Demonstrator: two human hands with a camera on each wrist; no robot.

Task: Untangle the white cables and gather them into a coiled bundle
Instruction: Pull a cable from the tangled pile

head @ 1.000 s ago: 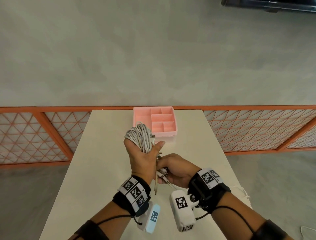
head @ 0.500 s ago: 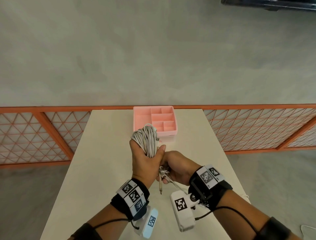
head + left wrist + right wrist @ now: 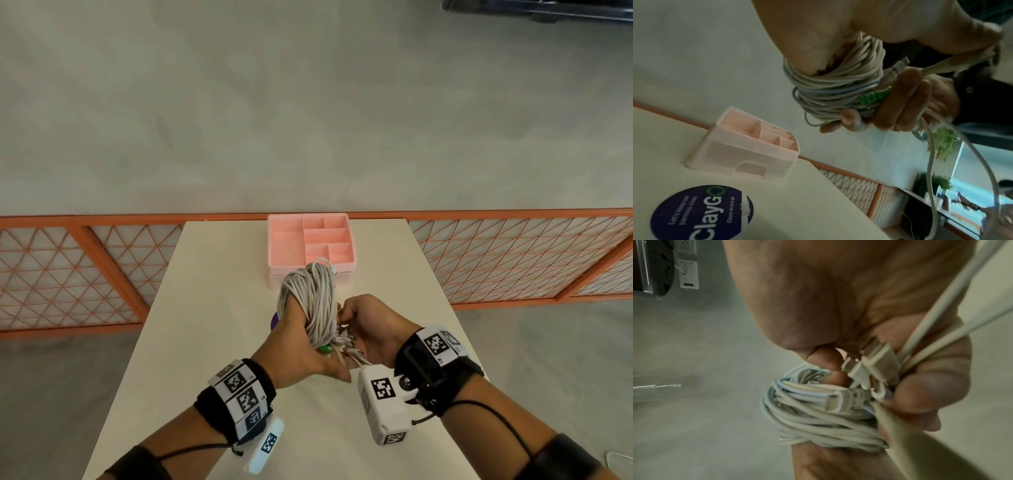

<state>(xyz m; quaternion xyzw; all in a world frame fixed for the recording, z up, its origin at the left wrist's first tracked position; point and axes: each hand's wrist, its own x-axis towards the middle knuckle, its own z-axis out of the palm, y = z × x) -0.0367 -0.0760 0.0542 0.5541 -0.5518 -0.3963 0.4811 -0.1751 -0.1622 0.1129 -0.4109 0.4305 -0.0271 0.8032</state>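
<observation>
Centrally, both hands (image 3: 342,337) grip cables (image 3: 317,301) — organizer (image 3: 310,245) just beyond.

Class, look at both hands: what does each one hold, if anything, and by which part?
The left hand grips the coiled white cables around the coil's lower part. The right hand pinches the loose plug ends beside it.

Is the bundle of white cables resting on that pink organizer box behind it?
Apart. In the left wrist view the white cable coil, gripped by the left hand, hangs in the air with bare wall showing between it and the pink organizer on the table.
</observation>
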